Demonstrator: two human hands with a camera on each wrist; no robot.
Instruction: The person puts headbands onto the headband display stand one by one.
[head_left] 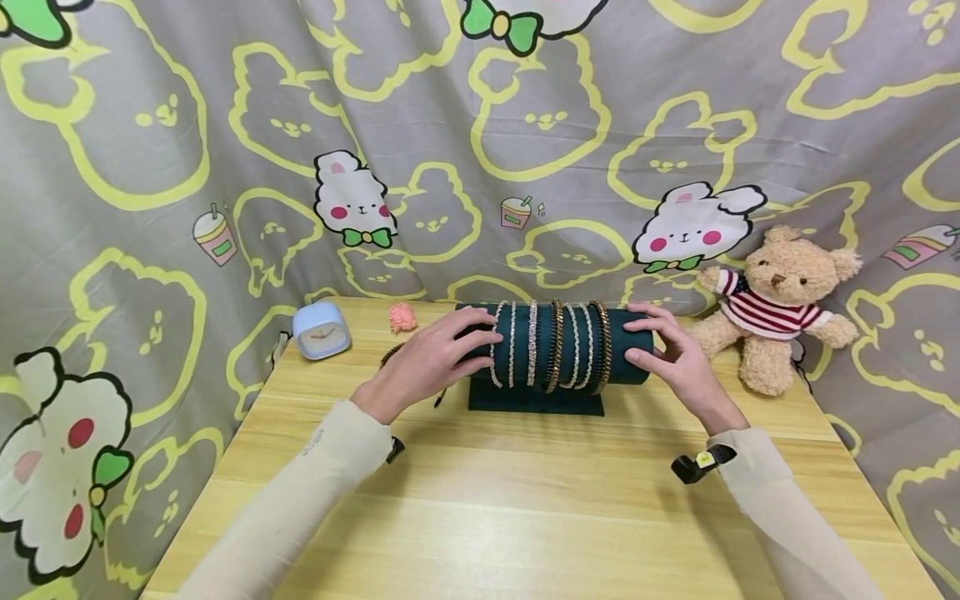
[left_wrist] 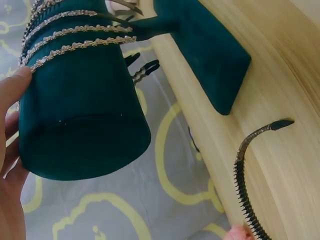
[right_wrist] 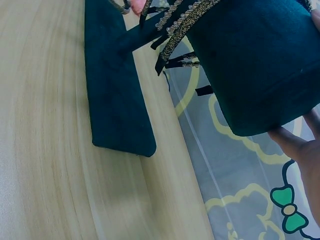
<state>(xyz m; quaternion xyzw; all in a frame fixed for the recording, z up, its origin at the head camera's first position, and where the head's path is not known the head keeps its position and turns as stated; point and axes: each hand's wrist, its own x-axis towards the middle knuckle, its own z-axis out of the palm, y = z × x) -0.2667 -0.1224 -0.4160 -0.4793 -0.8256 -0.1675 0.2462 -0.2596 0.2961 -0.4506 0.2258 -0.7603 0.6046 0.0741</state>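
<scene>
A dark green velvet headband stand (head_left: 543,400) has a padded roll carrying several headbands, some with silvery beads (head_left: 512,346) and some bronze-toned (head_left: 602,346). My left hand (head_left: 423,358) holds the left part of the roll; in the left wrist view its thumb touches the edge of the outermost beaded headband (left_wrist: 75,47). At the other end, my right hand (head_left: 678,358) grips the roll, with thumb and fingers spread around its end. A loose dark headband with teeth inside (left_wrist: 240,185) lies on the table beyond the left hand, mostly hidden in the head view.
A pale blue clock (head_left: 321,331) and a small pink object (head_left: 402,317) are at the table's back left. A teddy bear (head_left: 780,308) in a striped shirt sits at the back right. Patterned grey curtain (head_left: 435,100) surrounds the wooden table (head_left: 480,517).
</scene>
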